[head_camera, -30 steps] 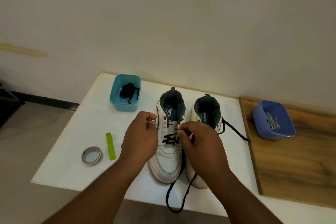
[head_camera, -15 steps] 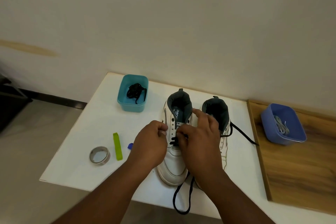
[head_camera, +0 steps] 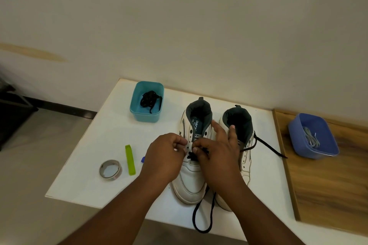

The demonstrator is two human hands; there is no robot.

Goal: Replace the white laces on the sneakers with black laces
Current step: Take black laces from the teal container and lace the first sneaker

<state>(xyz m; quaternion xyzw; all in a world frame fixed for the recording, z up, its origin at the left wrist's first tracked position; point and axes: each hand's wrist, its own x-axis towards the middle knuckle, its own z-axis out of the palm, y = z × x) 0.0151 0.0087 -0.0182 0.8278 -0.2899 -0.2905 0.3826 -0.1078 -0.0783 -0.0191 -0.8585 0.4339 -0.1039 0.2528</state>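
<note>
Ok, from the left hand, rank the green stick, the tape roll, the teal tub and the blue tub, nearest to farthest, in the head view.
From the left hand:
1. Green stick, just to its left.
2. Tape roll, farther left.
3. Teal tub, behind, near the wall.
4. Blue tub, far right, on the wooden board.

Plain indoor room, likely a home, bare cream wall with a brownish stain, tiled floor and dark skirting, small white tabletop against the wall, wooden surface beside it, plastic tubs and a tape roll on top
</note>
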